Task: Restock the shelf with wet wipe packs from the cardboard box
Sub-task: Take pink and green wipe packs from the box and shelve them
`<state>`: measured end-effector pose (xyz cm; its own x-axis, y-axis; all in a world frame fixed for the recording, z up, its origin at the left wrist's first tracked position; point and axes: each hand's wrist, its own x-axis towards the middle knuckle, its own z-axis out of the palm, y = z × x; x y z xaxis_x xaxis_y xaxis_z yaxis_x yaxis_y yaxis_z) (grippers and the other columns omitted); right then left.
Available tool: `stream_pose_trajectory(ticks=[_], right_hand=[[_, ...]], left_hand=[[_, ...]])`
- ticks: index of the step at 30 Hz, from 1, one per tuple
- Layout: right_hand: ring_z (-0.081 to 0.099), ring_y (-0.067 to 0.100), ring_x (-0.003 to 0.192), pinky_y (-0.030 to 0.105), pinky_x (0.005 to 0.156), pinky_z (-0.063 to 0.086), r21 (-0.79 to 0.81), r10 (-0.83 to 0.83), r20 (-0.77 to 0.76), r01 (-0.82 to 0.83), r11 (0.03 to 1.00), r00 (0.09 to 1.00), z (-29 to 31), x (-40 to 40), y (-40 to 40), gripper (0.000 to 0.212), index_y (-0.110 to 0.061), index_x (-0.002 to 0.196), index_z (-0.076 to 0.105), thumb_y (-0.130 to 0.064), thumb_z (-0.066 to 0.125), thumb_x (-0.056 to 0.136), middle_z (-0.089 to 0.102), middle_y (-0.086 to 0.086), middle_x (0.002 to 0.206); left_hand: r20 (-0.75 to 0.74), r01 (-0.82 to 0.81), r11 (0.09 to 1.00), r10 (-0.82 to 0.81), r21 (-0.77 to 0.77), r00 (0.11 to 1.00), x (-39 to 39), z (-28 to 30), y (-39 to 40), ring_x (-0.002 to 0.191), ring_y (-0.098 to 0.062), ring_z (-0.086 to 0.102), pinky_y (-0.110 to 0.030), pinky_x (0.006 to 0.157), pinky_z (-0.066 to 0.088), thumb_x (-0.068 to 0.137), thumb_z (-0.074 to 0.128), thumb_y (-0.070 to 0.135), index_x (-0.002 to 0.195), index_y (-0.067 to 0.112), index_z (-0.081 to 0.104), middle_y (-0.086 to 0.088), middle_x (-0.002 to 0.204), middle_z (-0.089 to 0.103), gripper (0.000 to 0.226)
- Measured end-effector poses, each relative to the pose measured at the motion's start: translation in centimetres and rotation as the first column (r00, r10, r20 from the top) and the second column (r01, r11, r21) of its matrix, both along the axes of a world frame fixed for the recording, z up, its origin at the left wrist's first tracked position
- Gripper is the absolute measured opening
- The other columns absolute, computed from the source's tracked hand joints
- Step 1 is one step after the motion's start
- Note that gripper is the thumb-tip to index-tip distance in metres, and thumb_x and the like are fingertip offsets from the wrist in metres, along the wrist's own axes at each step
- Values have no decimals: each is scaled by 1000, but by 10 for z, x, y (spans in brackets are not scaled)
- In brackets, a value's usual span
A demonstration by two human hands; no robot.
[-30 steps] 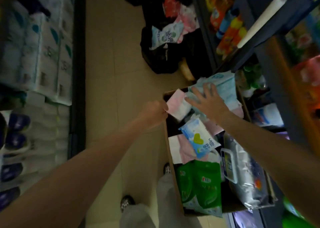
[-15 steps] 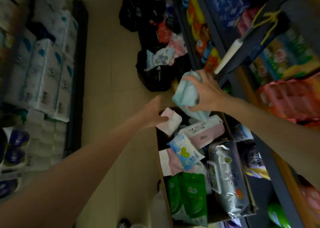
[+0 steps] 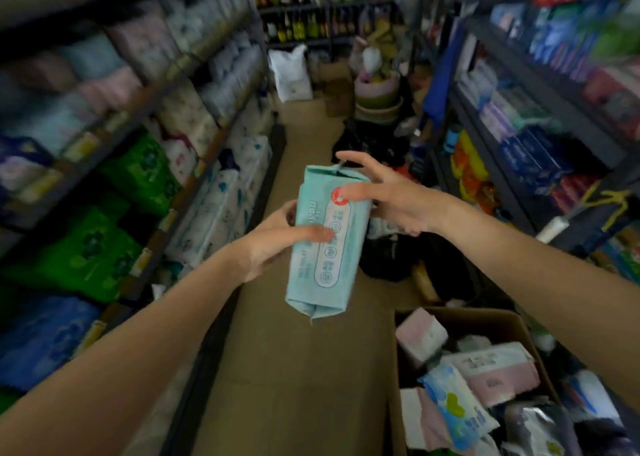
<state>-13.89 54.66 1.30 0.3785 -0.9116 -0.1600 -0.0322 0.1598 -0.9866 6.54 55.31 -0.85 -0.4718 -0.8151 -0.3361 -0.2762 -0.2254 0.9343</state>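
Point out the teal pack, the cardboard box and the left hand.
teal pack [image 3: 325,247], head view, on its printed front label.
cardboard box [image 3: 485,317], head view, on its far rim.
left hand [image 3: 273,244], head view, on the back of the hand.

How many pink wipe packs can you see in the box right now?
2: a pink pack at the box's far left corner, a pink-and-white pack just behind it. Others may be buried.
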Motion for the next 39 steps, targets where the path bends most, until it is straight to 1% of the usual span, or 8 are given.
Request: stream_pose_trajectory(ticks=[4,8,14,18,20,24,30,39], right_hand=[[57,16,111,36,91,51,-60,-4,-92,-2,998,996,33,79,-3,89,-33,142,25,-35,74,68,48,-4,129],[59,20,110,40,95,50,-158,-73,-159,48,986,985,62,192,0,90,-33,141,22,-34,79,70,49,0,132],[66,21,84,33,68,58,-331,-55,89,82,940,995,137,355,18,62,-28,111,37,-15,80,69,58,5,111],[64,22,97,37,79,57,-557,66,178,45,829,982,194,433,29,60,-26,106,41,-12,82,65,59,11,119],[62,24,102,39,81,57,-650,195,205,-16,759,959,223,471,38,62,-32,101,43,-20,86,57,59,11,119],[48,21,123,37,90,52,-840,420,100,-150,522,902,272,547,61,77,-45,113,37,-31,85,55,44,0,132],[41,25,130,51,99,46,-874,581,44,-250,416,813,303,658,79,93,-44,133,31,-48,80,54,36,4,144],[35,27,135,54,106,37,-823,731,-11,-421,381,682,310,776,48,98,-50,129,35,-65,81,43,32,4,150]], left_hand=[[509,135,749,295,-649,809,67,39,1,120,-19,47,-38,107,35,48,85,42,136,20,33,3,130,48,105],[580,494,333,626,-803,522,160,76,20,126,-31,42,-44,107,27,52,79,52,144,8,28,-10,134,45,114],[493,297,394,694,-870,524,307,155,64,138,-22,23,-41,115,11,56,74,61,149,20,11,-1,149,27,119],[120,-401,443,776,-801,619,414,210,104,128,-19,44,-36,108,39,52,69,69,144,21,21,-2,144,40,115],[-145,-657,413,769,-630,623,455,229,134,93,-7,64,-20,78,56,77,71,42,127,16,38,9,112,64,65],[-245,-692,315,775,-649,582,511,253,187,72,0,69,-16,63,55,80,62,22,102,23,60,16,79,74,23],[-385,-641,-161,895,-750,226,577,287,243,97,-16,67,-31,77,58,50,78,38,123,8,45,-3,110,65,85],[-118,-546,-163,986,-822,-118,647,312,241,93,-23,64,-40,73,58,30,77,67,119,13,49,-8,109,66,109]])
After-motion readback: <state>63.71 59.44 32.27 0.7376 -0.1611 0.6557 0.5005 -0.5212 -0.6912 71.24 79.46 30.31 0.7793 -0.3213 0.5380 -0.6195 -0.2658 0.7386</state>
